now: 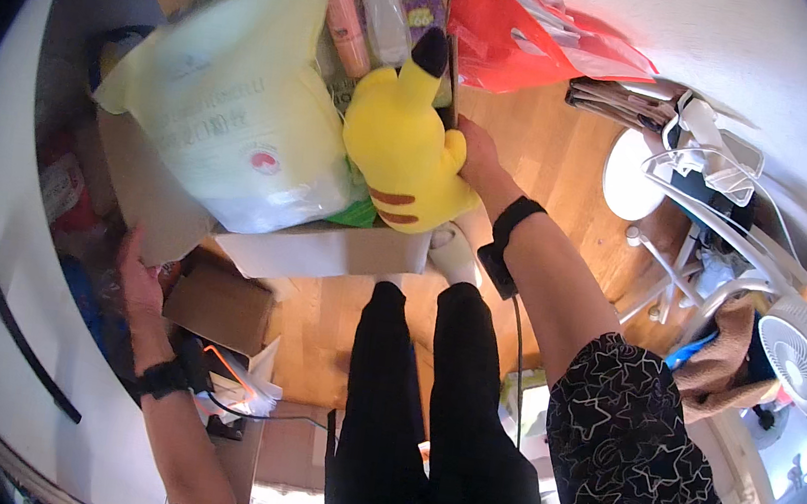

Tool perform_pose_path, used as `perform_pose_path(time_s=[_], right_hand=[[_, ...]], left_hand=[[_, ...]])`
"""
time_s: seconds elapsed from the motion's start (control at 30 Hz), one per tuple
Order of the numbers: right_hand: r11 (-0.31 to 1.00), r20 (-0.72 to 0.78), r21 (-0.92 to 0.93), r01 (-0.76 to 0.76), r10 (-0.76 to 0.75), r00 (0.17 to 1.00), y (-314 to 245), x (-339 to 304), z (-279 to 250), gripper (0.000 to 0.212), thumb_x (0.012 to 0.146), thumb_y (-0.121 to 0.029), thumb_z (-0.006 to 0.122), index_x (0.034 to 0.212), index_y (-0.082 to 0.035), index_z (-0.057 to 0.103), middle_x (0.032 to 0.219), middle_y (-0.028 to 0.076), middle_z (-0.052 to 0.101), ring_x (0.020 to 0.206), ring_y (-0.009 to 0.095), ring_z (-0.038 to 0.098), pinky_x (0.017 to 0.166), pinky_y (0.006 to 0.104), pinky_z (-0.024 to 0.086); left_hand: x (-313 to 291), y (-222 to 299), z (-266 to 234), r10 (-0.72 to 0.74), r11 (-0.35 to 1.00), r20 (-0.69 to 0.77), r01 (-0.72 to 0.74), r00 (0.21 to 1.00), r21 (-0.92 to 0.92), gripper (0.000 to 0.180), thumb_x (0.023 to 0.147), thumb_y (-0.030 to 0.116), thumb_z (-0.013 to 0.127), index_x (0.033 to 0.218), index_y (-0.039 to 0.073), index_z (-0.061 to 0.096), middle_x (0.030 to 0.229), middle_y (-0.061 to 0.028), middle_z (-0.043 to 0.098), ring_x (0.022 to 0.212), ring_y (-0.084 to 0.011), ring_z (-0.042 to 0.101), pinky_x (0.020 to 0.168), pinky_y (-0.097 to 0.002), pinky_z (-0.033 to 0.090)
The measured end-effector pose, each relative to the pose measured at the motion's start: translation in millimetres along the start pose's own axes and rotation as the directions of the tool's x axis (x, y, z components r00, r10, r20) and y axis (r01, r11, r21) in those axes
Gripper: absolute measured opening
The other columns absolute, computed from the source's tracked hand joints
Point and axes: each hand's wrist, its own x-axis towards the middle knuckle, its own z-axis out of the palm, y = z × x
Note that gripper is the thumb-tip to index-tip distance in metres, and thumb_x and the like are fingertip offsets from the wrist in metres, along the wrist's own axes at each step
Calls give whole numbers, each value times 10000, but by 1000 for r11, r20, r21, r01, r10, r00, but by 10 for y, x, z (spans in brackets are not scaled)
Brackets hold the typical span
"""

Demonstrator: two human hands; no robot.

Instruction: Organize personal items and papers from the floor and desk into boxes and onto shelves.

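Note:
A large cardboard box (323, 254), its flaps folded out, takes up the upper middle of the view. My left hand (140, 278) is at its lower left, fingers against the brown flap (155, 186). On the opposite side, my right hand (481, 158) grips the box's right edge beside a yellow plush toy (392, 140), its fingertips partly hidden. The plush lies on top of the contents, black-tipped part upward. Left of it bulges a big pale plastic-wrapped package (241, 101). Behind the plush are a pink tube (348, 34) and a clear plastic pack (385, 20).
A red plastic bag (495, 37) is beyond the box's right side. Farther right are a white round-topped stool (633, 174) and a white fan (803, 346). A smaller brown carton (218, 310) lies near my left wrist. A white door (20, 336) borders the left.

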Motion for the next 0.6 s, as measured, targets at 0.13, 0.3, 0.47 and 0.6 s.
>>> perform_pose_path(time_s=[0.13, 0.3, 0.47, 0.6], right_hand=[[998, 37, 41, -54, 53, 998, -118, -200, -17, 339, 731, -268, 569, 990, -53, 533, 890, 203, 605, 873, 361, 570, 723, 398, 459], [1000, 28, -17, -16, 16, 999, 8, -499, 165, 326, 735, -265, 553, 976, -49, 513, 844, 220, 601, 825, 392, 566, 700, 429, 463], [990, 11, 42, -136, 136, 991, 388, -963, 266, 431, 675, -329, 620, 979, -41, 521, 822, 224, 602, 808, 397, 568, 683, 427, 463], [975, -100, 210, -65, 87, 991, 756, -1350, 128, 398, 702, -316, 591, 976, -37, 519, 768, 209, 601, 742, 392, 569, 624, 442, 459]], left_hand=[[-151, 269, 355, 232, 831, -41, -177, 972, 528, 585, 784, 415, 568, 1130, -53, 517, 1093, -172, 565, 941, -246, 553, 806, -341, 419], [109, 540, 442, 141, 611, -85, -19, 986, 791, 604, 789, 464, 549, 1049, -82, 544, 989, -206, 595, 855, -301, 576, 754, -379, 440], [-86, 398, 613, 369, 295, 276, -394, 887, 870, 501, 810, 368, 563, 887, -127, 559, 848, -256, 602, 764, -338, 584, 659, -407, 432], [-797, 584, 818, 277, 171, 383, -437, 881, 883, 411, 822, 307, 519, 877, -94, 587, 865, -295, 577, 846, -414, 563, 723, -415, 444]])
